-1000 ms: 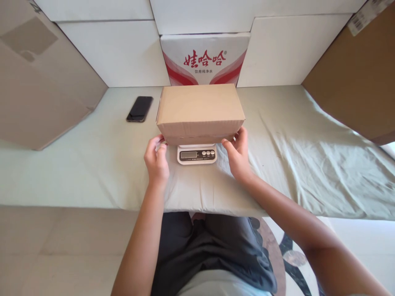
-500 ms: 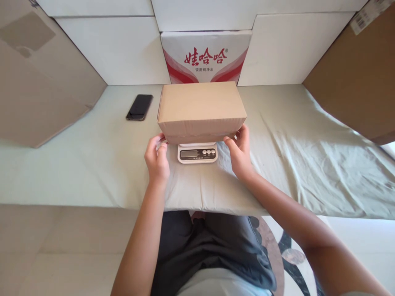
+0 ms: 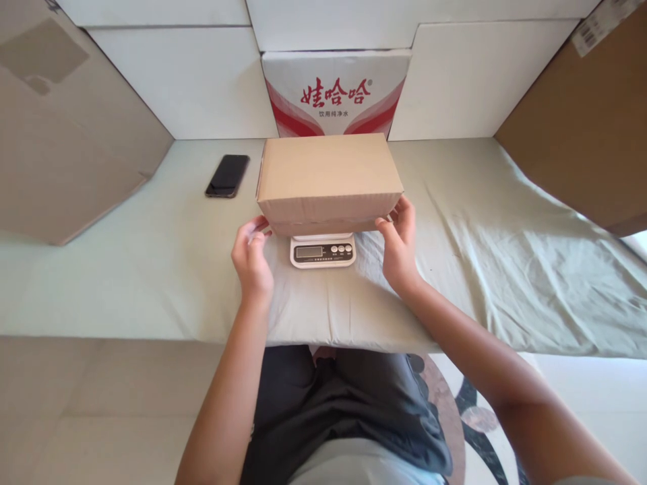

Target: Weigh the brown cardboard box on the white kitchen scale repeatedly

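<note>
A closed brown cardboard box [image 3: 331,168] rests on a white digital kitchen scale [image 3: 323,251], hiding most of its platform. The scale's small display and buttons show in front of the box; no digits can be read on the display. At the box's lower left corner is my left hand [image 3: 253,259], its thumb and fingers apart and loosely curved. My right hand [image 3: 401,249] is beside the lower right corner, with thumb near the front edge and fingers along the side. Neither hand grips the box; whether the fingertips still brush it is hard to tell.
A black smartphone [image 3: 227,176] lies left of the box on the pale green cloth [image 3: 151,269]. Behind stands a white and red carton [image 3: 333,87] among white boxes. Large brown cartons flank the surface at left [image 3: 75,148] and right [image 3: 581,128].
Both hands have moved slightly outward, the left to the left and the right to the right, loosening from the box. The box and scale stay in place.
</note>
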Available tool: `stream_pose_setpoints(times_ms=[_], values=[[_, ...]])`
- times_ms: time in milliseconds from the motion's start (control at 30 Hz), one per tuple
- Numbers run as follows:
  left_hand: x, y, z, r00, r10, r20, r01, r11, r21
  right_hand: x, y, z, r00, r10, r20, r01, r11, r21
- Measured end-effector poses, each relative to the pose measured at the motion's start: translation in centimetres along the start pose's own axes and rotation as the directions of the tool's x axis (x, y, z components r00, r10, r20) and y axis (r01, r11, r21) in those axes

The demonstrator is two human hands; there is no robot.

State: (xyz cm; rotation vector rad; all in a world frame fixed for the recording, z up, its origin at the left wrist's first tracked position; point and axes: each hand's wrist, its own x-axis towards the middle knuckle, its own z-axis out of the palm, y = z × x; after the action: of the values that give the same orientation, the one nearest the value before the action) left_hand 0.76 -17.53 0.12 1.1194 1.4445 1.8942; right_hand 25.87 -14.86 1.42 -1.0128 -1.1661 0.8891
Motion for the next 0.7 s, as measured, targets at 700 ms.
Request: stream_pose_setpoints(times_ms=[700], values=[[11.3, -6.4, 0.9, 0.976, -0.110, -0.190, 0.083, 0.986, -0.144, 2.7, 4.0, -1.6, 0.978, 0.171, -0.120, -0.156, 0.980, 0.119]])
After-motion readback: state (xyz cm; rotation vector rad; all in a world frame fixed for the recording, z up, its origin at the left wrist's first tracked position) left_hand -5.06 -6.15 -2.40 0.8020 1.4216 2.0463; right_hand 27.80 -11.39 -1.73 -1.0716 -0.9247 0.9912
